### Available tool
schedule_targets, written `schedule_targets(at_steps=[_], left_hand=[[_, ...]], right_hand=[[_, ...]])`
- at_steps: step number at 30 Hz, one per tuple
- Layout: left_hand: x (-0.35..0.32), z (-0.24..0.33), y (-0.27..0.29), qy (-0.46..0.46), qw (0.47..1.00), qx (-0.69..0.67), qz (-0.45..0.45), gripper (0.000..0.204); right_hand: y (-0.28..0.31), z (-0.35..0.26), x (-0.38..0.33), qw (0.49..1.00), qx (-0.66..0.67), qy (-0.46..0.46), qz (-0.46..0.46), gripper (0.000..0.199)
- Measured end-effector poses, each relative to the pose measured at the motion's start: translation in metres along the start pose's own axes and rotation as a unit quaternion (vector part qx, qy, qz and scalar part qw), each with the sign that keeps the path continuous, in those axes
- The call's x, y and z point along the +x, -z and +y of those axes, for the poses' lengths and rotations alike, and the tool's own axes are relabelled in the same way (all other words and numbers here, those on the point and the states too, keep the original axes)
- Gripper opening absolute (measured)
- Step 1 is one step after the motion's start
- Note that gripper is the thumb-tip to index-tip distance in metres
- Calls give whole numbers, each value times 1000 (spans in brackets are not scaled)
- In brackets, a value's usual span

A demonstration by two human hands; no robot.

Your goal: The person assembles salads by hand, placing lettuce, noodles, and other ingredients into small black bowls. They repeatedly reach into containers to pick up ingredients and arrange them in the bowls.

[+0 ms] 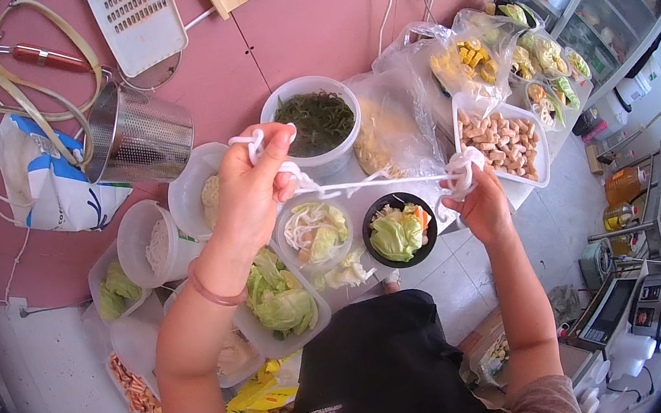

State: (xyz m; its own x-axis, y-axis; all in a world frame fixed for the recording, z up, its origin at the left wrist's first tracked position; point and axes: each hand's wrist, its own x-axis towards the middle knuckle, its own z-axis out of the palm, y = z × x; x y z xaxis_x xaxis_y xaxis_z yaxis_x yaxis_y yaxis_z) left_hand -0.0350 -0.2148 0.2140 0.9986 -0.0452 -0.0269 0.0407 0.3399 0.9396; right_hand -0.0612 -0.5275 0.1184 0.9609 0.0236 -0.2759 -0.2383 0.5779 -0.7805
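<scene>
Thick white noodles (467, 166) hang in loops from both of my hands, with a thin strand stretched between them. My left hand (252, 179) is closed on one end, fingers pinched, above the counter. At the other end my right hand (482, 204) grips a looped bunch. Below the strand stand a clear bowl (318, 250) with noodles and lettuce and a black bowl (400, 233) with lettuce and orange pieces. Behind my left hand is a round white tub (314, 90) of dark green shredded seaweed. A tray of brown chunks (500, 140) lies beyond my right hand.
Tubs of lettuce (279, 294) and other food crowd the left side. A perforated metal strainer (143, 136) hangs on the pink wall beside a white-and-blue bag (48, 183). Clear bags (411, 115) and bagged vegetables (546, 58) fill the right end. A shelf (643, 205) holds bottles.
</scene>
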Motion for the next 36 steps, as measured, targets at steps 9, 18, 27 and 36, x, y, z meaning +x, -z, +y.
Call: schedule_targets(at_steps=[9,18,27,36], left_hand=[[-21,61,-2,-137,989,-45,-30,18],[-51,99,-8,-194,981,-22,0,18],[-100,112,51,-215,965,106,102,15],[-107,124,147,-251,868,349,248,11]], right_hand=[[20,51,16,972,-161,-163,-48,23],[50,74,27,828,-560,37,10,27],[72,87,-3,856,-510,78,36,24],[10,103,-9,751,-621,196,-110,29]])
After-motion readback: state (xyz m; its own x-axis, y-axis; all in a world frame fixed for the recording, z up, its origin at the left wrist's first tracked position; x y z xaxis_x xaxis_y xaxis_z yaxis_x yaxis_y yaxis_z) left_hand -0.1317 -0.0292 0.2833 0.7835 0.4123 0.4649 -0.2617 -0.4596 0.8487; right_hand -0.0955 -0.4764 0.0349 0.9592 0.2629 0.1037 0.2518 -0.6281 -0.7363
